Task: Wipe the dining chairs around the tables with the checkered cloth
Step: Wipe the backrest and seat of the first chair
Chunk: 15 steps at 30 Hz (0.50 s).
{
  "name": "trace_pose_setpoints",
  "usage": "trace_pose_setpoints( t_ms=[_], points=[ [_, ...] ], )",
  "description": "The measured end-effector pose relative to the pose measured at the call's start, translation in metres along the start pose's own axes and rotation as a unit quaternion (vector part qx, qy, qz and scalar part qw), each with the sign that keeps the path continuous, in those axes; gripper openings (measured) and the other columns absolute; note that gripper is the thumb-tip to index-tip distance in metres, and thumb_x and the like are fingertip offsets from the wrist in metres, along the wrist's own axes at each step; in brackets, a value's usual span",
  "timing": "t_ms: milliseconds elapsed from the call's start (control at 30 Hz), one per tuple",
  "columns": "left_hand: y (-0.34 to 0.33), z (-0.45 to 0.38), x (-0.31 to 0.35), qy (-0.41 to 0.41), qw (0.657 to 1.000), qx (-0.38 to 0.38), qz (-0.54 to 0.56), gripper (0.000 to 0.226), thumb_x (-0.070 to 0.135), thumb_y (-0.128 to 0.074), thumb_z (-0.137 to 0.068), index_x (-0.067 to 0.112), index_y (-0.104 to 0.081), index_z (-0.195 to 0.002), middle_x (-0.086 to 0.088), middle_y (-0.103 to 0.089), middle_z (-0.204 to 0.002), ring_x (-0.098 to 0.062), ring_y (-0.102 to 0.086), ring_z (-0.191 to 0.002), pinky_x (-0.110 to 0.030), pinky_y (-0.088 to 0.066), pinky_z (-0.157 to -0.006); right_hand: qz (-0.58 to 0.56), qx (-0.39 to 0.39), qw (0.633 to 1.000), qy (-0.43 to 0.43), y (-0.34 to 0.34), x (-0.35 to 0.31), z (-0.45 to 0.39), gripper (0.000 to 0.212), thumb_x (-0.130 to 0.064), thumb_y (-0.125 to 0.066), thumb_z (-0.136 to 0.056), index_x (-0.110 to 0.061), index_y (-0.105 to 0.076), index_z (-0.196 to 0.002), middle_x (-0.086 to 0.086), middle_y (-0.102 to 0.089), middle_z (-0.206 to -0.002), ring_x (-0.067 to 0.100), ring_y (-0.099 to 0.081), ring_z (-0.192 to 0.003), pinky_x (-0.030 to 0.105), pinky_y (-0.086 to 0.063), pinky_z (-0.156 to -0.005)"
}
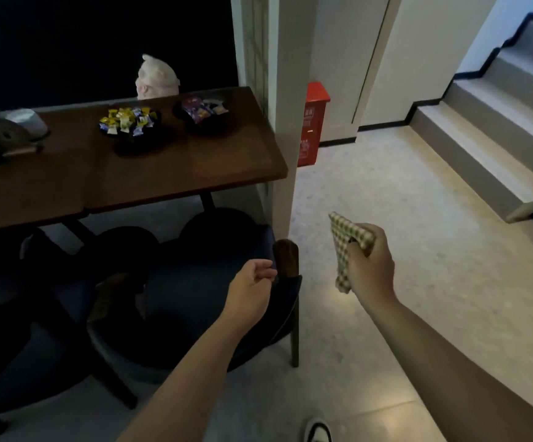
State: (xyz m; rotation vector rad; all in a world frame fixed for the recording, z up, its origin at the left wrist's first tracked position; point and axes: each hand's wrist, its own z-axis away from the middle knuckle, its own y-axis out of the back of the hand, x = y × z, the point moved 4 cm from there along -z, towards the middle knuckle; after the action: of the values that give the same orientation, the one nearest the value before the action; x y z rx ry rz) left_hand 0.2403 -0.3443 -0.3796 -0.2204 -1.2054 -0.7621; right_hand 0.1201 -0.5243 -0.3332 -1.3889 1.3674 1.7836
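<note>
At the bottom edge a white-and-black shoe (318, 431) stands on the pale speckled floor (386, 218). Both bare forearms reach forward from the lower frame. The left hand (250, 290) hangs over the dark padded dining chair with a brown wooden armrest tip (285, 258), its fingers loosely curled together toward the palm and holding nothing, the fingertips just beside that armrest tip. The right hand (370, 261) is raised over the floor to the right of the chair, fingers clamped round the folded green-and-white checkered cloth (346, 247), which sticks out above and below the fist, apart from the chair. A second dark chair (29, 330) sits to the left, tucked under the dark brown wooden table (150, 173). On the table stand two black dishes of wrapped sweets (129, 122). Beyond are a white pillar (282, 122), a red box (313, 122) and grey stairs (482, 138).
</note>
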Motion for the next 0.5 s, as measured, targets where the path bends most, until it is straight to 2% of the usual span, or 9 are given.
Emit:
trace_pose_setpoints(
  t_ms=[100, 167, 267, 333, 367, 433, 500],
  points=[
    [-0.023, -0.037, -0.045, 0.041, 0.998, 0.023, -0.044, 0.034, 0.009, -0.046, -0.098, 0.022, -0.054, -0.127, 0.008, -0.060, -0.121, -0.006, -0.054, -0.105, -0.021, -0.040, -0.089, -0.013, -0.055, 0.998, -0.016, -0.049, 0.047, -0.013, 0.034, -0.014, -0.048, -0.096, -0.029, -0.058, -0.125, -0.011, -0.060, -0.116, 0.007, -0.056, -0.107, 0.025, -0.046, -0.094],
    [-0.036, -0.062, -0.066, 0.084, 0.995, 0.059, -0.020, 0.033, 0.014, -0.045, -0.100, 0.019, -0.052, -0.132, 0.004, -0.057, -0.125, -0.010, -0.053, -0.108, -0.021, -0.038, -0.088, 0.016, -0.125, 0.992, 0.005, -0.085, 0.074, -0.014, 0.036, -0.013, -0.050, -0.095, -0.024, -0.057, -0.130, -0.008, -0.058, -0.127, 0.009, -0.054, -0.116, 0.027, -0.043, -0.102],
    [-0.048, -0.091, -0.091, 0.156, 0.979, 0.108, 0.071, 0.033, 0.023, -0.043, -0.101, 0.019, -0.053, -0.132, 0.003, -0.056, -0.126, -0.011, -0.052, -0.109, -0.026, -0.041, -0.092, 0.021, -0.259, 0.965, 0.042, -0.124, 0.106, 0.001, 0.040, -0.016, -0.054, -0.093, -0.020, -0.054, -0.133, -0.004, -0.041, -0.146, 0.010, -0.039, -0.133, 0.024, -0.034, -0.109],
    [-0.053, -0.108, -0.104, 0.203, 0.959, 0.122, 0.157, 0.032, 0.027, -0.043, -0.100, 0.020, -0.055, -0.129, 0.002, -0.059, -0.123, -0.014, -0.055, -0.111, -0.036, -0.044, -0.102, 0.008, -0.305, 0.950, 0.070, -0.132, 0.117, 0.008, 0.042, -0.035, -0.047, -0.094, -0.023, -0.054, -0.133, -0.011, -0.026, -0.154, -0.002, -0.024, -0.139, 0.015, -0.027, -0.110],
    [-0.054, -0.116, -0.110, 0.225, 0.947, 0.123, 0.194, 0.032, 0.029, -0.044, -0.100, 0.020, -0.056, -0.128, 0.001, -0.061, -0.122, -0.016, -0.057, -0.111, -0.040, -0.044, -0.104, 0.003, -0.312, 0.947, 0.074, -0.133, 0.121, 0.008, 0.045, -0.042, -0.043, -0.094, -0.024, -0.055, -0.132, -0.012, -0.024, -0.154, -0.005, -0.023, -0.139, 0.014, -0.026, -0.110],
    [-0.058, -0.129, -0.120, 0.263, 0.928, 0.116, 0.236, 0.034, 0.033, -0.046, -0.099, 0.017, -0.059, -0.126, -0.003, -0.065, -0.120, -0.020, -0.061, -0.111, -0.044, -0.046, -0.104, -0.011, -0.312, 0.948, 0.065, -0.133, 0.124, 0.002, 0.046, -0.039, -0.040, -0.094, -0.018, -0.057, -0.131, -0.014, -0.026, -0.153, -0.002, -0.028, -0.138, 0.015, -0.030, -0.109],
    [-0.063, -0.140, -0.127, 0.270, 0.925, 0.097, 0.248, 0.036, 0.036, -0.045, -0.100, 0.017, -0.060, -0.127, -0.005, -0.066, -0.121, -0.023, -0.062, -0.112, -0.045, -0.046, -0.103, 0.016, -0.336, 0.939, 0.080, -0.138, 0.121, -0.004, 0.045, -0.028, -0.040, -0.094, -0.017, -0.051, -0.136, -0.018, -0.021, -0.153, -0.005, -0.017, -0.141, 0.015, -0.022, -0.112]
  ],
)
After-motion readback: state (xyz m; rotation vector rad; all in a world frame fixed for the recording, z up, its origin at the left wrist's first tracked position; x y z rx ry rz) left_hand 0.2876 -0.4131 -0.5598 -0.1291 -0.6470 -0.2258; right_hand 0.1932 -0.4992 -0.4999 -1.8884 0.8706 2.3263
